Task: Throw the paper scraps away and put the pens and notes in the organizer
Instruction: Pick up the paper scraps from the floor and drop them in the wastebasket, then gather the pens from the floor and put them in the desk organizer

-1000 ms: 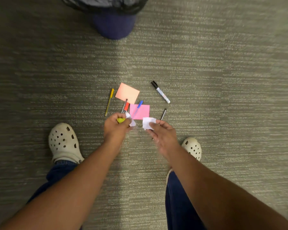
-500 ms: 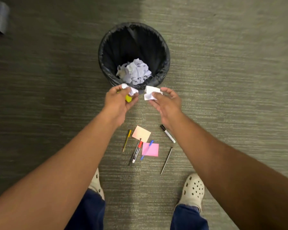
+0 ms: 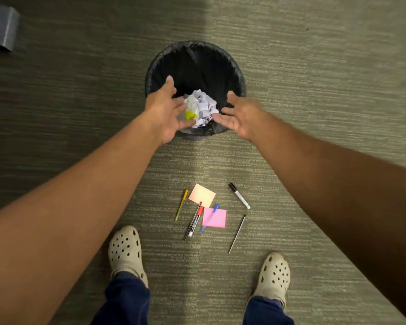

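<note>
Both hands are now spreading wide over the bin, where half a second ago each was pinching a scrap. I am seeing the left hand (image 3: 165, 113) released, fingers splayed above the near-left rim, and the right hand (image 3: 240, 116) released too, palm turned inward at the near-right rim. Neither is holding anything.

The black-lined trash bin (image 3: 232, 69) is standing on the carpet (image 3: 314, 113) at the far middle of the scene. Inside it the white crumpled paper scraps (image 3: 204, 106) are lying in a heap, and a yellow scrap (image 3: 190, 115) is sitting at the heap's near-left edge (blurred, so I cannot tell whether it is resting or falling).

Nearer to me, between the bin and my shoes, the pens and notes are lying on the floor. The orange note (image 3: 201, 195) is lying farthest, with the yellow pen (image 3: 181, 204) just to its left. The pink note (image 3: 215, 218) is lying near-right of the orange one, with the blue pen (image 3: 209, 218) lying across it. The red-capped marker (image 3: 195, 221) is lying just left of the pink note, beside a thin dark pen. The black-capped marker (image 3: 239, 195) is lying off to the right, and the slim black pen (image 3: 237, 234) is lying nearer than it.

A dark grey object (image 3: 0, 31) is sitting at the far left corner.
</note>
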